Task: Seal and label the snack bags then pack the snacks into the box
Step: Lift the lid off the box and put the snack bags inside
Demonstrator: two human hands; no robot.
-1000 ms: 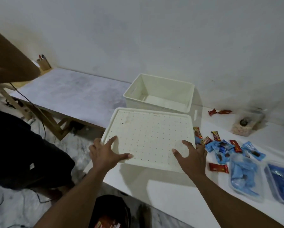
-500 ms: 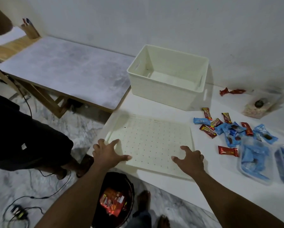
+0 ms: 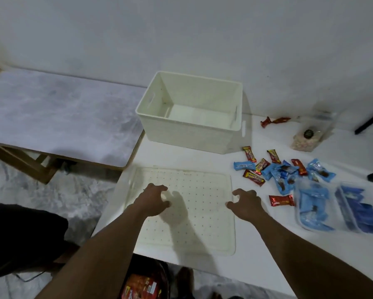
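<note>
Two clear snack bags [image 3: 313, 209] holding blue packets lie on the tabletop [image 3: 252, 260] right of a perforated lid [image 3: 202, 223], white box [image 3: 189, 134] behind. Left hand [image 3: 153, 199] and right hand [image 3: 247, 205] hover over the lid, fingers loosely curled, grasping nothing.

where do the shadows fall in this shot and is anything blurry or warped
Head view: dim, bluish light, no glare; the left hand throws a soft shadow rightward onto the flat white perforated lid; the white plastic box shades the pale wall on its right; the wide lens bows the lid's edges; the clear plastic container looks smeared.
</note>
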